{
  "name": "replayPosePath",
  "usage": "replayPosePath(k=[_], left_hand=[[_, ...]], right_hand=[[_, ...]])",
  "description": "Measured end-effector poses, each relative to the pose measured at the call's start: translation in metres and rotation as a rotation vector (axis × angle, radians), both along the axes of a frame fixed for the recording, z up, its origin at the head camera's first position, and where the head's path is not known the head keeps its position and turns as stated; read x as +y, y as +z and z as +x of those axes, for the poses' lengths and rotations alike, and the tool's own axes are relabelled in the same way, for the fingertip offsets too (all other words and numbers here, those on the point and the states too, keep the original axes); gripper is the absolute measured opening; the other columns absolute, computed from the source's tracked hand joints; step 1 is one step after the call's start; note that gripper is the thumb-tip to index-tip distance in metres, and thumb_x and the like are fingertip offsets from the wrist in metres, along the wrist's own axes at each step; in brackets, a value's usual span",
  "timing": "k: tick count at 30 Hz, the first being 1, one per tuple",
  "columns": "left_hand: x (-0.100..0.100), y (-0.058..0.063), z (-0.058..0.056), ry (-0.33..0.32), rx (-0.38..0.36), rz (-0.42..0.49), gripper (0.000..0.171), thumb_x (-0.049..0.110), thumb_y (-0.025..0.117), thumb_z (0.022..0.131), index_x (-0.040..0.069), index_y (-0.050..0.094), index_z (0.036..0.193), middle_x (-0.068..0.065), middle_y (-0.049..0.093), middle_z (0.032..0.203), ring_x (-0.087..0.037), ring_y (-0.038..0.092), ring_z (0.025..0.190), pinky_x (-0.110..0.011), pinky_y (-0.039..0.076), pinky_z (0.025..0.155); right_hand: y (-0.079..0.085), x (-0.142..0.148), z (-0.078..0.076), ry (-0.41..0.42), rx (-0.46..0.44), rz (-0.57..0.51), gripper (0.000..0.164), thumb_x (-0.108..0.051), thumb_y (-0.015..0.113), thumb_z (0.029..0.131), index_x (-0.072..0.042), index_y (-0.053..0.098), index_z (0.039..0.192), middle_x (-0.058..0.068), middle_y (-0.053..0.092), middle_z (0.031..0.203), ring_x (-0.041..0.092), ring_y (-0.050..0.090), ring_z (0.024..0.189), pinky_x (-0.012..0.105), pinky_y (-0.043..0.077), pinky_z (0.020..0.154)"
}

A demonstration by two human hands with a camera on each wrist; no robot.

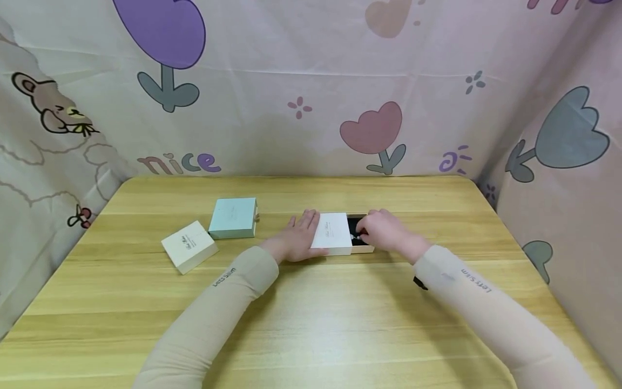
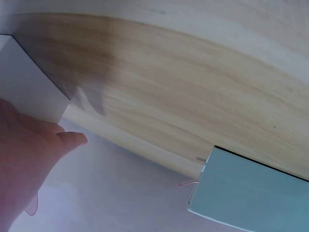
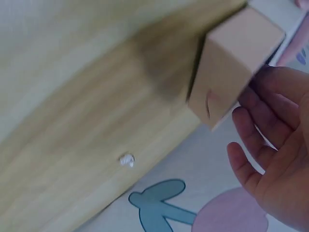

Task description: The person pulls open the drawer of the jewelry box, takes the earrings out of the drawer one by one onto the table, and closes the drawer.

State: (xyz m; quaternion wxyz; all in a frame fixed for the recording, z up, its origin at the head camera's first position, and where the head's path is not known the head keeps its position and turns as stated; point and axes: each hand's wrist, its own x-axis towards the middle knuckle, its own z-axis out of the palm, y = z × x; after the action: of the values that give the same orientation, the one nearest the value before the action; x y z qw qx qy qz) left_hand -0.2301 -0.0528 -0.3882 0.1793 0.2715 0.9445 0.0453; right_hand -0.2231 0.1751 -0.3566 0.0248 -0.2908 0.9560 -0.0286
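A white box sleeve point(image 1: 331, 235) with small print lies on the table, its pale tray point(image 1: 362, 249) drawn partly out to the right. Across the sleeve's left end my left hand point(image 1: 297, 237) rests with straight fingers, the thumb along the near edge. My right hand point(image 1: 386, 231) reaches into the tray's dark inside with curled fingers, at a small shiny silvery piece point(image 1: 353, 236). Those fingertips are partly hidden by the hand and tray wall. In the right wrist view, the tray's outer end point(image 3: 222, 72) shows a thin ribbon loop point(image 3: 208, 104).
Left of the hands lie a mint-green box point(image 1: 233, 218) with a small ribbon tab and a cream box point(image 1: 189, 246), turned at an angle. A small white bit point(image 3: 127, 159) is on the table near its far edge. A printed cloth point(image 1: 252, 108) hangs behind.
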Motion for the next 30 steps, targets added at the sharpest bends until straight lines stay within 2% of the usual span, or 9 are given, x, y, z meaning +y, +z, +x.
replayPosePath(k=[6, 11, 17, 21, 26, 30], left_hand=[[0.000, 0.001, 0.000, 0.003, -0.008, 0.013, 0.097, 0.065, 0.038, 0.089, 0.003, -0.006, 0.150, -0.014, -0.008, 0.158, -0.026, -0.006, 0.146, -0.048, 0.004, 0.118], [-0.001, 0.002, -0.001, -0.004, -0.007, 0.019, 0.097, 0.065, 0.038, 0.089, 0.002, -0.005, 0.149, -0.014, -0.007, 0.158, -0.027, -0.006, 0.146, -0.049, 0.004, 0.117], [0.000, 0.001, 0.000, -0.004, -0.010, 0.020, 0.097, 0.065, 0.038, 0.090, 0.002, -0.005, 0.150, -0.015, -0.007, 0.158, -0.027, -0.006, 0.146, -0.049, 0.004, 0.117], [0.001, 0.001, 0.000, 0.000, -0.011, 0.012, 0.097, 0.065, 0.038, 0.089, 0.003, -0.005, 0.150, -0.014, -0.007, 0.158, -0.027, -0.005, 0.146, -0.048, 0.004, 0.118], [0.001, 0.002, 0.001, -0.001, -0.003, 0.004, 0.097, 0.065, 0.038, 0.090, 0.003, -0.005, 0.150, -0.014, -0.007, 0.158, -0.026, -0.005, 0.146, -0.048, 0.004, 0.118], [0.000, 0.003, 0.001, -0.007, -0.002, 0.009, 0.096, 0.064, 0.038, 0.090, 0.002, -0.005, 0.149, -0.015, -0.006, 0.158, -0.027, -0.005, 0.146, -0.048, 0.004, 0.117]], right_hand=[[-0.011, -0.005, 0.003, 0.057, 0.114, 0.032, 0.012, -0.004, 0.064, 0.079, -0.010, 0.073, 0.081, 0.004, 0.073, 0.085, 0.025, 0.066, 0.083, 0.046, 0.049, 0.078], [-0.013, -0.010, 0.003, 0.069, 0.152, 0.029, 0.017, 0.002, 0.061, 0.077, -0.010, 0.074, 0.080, 0.004, 0.073, 0.084, 0.025, 0.067, 0.081, 0.043, 0.050, 0.072], [-0.012, -0.009, 0.003, 0.031, 0.099, -0.002, 0.016, 0.002, 0.062, 0.077, -0.007, 0.074, 0.082, 0.006, 0.073, 0.085, 0.025, 0.067, 0.083, 0.044, 0.050, 0.079], [-0.001, -0.003, -0.001, -0.002, 0.072, -0.071, 0.015, 0.000, 0.062, 0.076, -0.005, 0.074, 0.081, 0.007, 0.073, 0.083, 0.023, 0.067, 0.080, 0.043, 0.051, 0.080], [0.018, 0.013, -0.011, -0.093, 0.056, -0.157, 0.012, -0.001, 0.063, 0.078, -0.002, 0.073, 0.084, 0.010, 0.072, 0.084, 0.025, 0.066, 0.080, 0.041, 0.052, 0.079], [0.025, 0.032, -0.021, -0.183, 0.053, -0.172, 0.014, -0.002, 0.060, 0.081, 0.000, 0.072, 0.089, 0.014, 0.072, 0.088, 0.027, 0.066, 0.084, 0.042, 0.052, 0.080]])
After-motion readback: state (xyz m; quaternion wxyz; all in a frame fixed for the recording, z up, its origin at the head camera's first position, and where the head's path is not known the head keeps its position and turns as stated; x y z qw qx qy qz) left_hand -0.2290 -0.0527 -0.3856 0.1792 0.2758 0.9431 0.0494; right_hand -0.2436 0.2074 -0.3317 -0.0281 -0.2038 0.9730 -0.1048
